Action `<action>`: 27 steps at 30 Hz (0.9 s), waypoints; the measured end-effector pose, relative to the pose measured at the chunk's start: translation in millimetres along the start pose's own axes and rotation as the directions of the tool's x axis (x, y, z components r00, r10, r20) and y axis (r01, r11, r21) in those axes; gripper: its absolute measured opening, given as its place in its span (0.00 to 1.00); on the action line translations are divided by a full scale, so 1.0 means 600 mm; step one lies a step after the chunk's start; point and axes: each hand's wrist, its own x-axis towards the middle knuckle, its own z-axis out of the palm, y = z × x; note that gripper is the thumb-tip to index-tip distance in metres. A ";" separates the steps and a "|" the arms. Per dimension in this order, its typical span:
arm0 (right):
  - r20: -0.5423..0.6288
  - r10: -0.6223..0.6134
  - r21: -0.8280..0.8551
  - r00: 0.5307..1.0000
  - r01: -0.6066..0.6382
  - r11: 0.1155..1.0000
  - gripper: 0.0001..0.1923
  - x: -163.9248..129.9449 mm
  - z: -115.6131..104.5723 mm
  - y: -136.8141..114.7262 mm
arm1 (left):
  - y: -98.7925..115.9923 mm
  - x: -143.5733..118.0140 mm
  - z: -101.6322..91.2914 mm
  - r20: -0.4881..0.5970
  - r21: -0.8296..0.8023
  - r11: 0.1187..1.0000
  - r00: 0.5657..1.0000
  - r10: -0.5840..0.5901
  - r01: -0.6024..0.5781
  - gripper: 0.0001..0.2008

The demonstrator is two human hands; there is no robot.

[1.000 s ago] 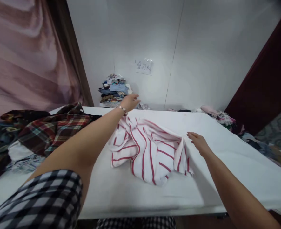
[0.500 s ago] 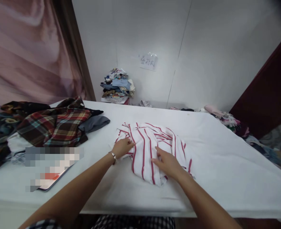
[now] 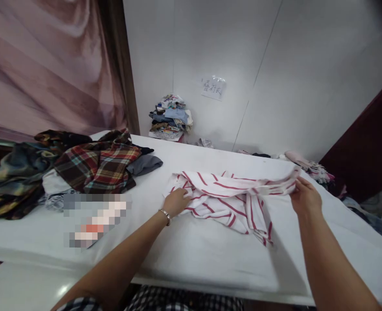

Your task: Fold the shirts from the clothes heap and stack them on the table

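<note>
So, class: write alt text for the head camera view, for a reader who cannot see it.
Two bare hands stretch a red-and-white striped garment across a white table: the left hand grips one end, the right hand the other. A pile of plaid and dark clothes lies at the table's left.

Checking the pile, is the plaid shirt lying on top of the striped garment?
No, the plaid shirt sits apart, left of the striped garment held by both hands.

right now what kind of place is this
Probably a clothes-sorting or folding room: a white table bears a heap of plaid garments, more clothes are stacked by the wall, and both hands stretch a striped shirt.
</note>
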 end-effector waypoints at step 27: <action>0.829 0.162 -0.560 0.536 0.793 0.242 0.22 -0.176 0.317 0.094 | -0.017 0.008 -0.011 -0.276 0.033 0.999 0.961 0.002 0.008 0.26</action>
